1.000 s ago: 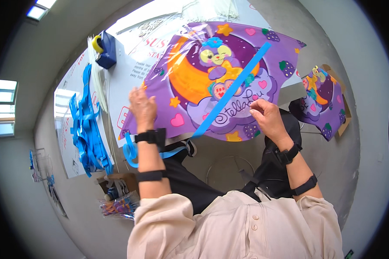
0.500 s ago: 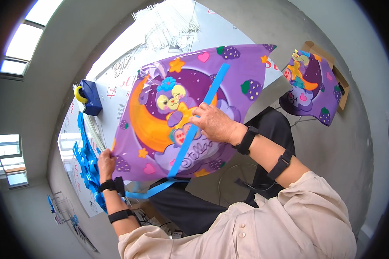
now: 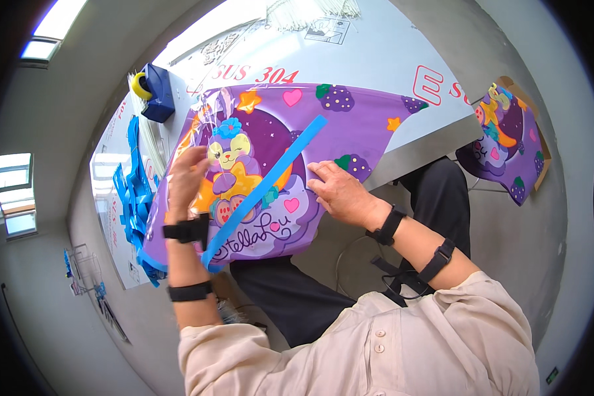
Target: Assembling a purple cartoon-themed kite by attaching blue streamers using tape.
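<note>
A glossy purple sheet (image 3: 369, 125), printed with a cartoon bunny on a moon, stars and berries, lies over the table's near edge and hangs toward my lap. Across it runs a flat blue ribbon (image 3: 264, 185) on a slant, its lower end near my left wrist. My right hand (image 3: 342, 193) rests on the sheet to the right of the ribbon, fingers stretched and apart from the ribbon. My left hand (image 3: 189, 179) is raised over the sheet's left part, beside the bunny. Motion smears its fingers, so their hold is unclear.
A blue tape dispenser (image 3: 160, 96) with a yellow roll stands on the film-covered table (image 3: 369, 56). Blue ribbons (image 3: 136, 198) hang in a bunch at the left, near thin white rods (image 3: 157, 150). Another printed purple sheet (image 3: 508, 145) lies by a cardboard box (image 3: 544, 165) at right.
My left hand has let go of the sheet's left corner and moved up over it. My right hand has left the ribbon and shifted right. The sheet has shifted left and lower.
</note>
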Available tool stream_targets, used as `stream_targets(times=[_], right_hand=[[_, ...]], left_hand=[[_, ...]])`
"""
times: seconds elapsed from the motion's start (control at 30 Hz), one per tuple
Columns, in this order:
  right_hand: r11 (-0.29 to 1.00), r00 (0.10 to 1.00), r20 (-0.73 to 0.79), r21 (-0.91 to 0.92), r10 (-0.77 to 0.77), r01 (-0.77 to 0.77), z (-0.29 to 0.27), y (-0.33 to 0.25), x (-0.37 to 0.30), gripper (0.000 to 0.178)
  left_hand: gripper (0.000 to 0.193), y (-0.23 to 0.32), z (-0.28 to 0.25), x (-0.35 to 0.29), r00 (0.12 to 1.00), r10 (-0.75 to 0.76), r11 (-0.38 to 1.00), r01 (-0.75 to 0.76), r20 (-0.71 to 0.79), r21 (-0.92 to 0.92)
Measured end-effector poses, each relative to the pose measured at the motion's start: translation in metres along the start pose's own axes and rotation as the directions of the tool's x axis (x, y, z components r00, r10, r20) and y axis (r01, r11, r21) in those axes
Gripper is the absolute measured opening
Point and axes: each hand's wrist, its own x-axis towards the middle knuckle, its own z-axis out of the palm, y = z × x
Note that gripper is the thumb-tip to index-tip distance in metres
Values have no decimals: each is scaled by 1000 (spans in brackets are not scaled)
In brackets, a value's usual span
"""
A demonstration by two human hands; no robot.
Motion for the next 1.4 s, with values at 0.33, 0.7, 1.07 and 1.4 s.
stream_targets(times=[0.33,0.7,1.07,1.4], right_hand=[[405,784,152,789,601,-463,-23,20,1,16],[-361,655,492,870,573,-337,-35,17,6,10],[-51,792,281,952,543,-302,-51,-3,-21,5],[-3,685,180,968,706,-250,-79,-19,-16,19]], left_hand=[[17,73,145,-40,995,-100,978,97,7,186],[15,138,159,-88,972,-120,891,195,202,-410],[24,170,145,-82,966,-248,520,196,73,-831],[11,181,156,-87,953,-36,857,-125,-301,-499]])
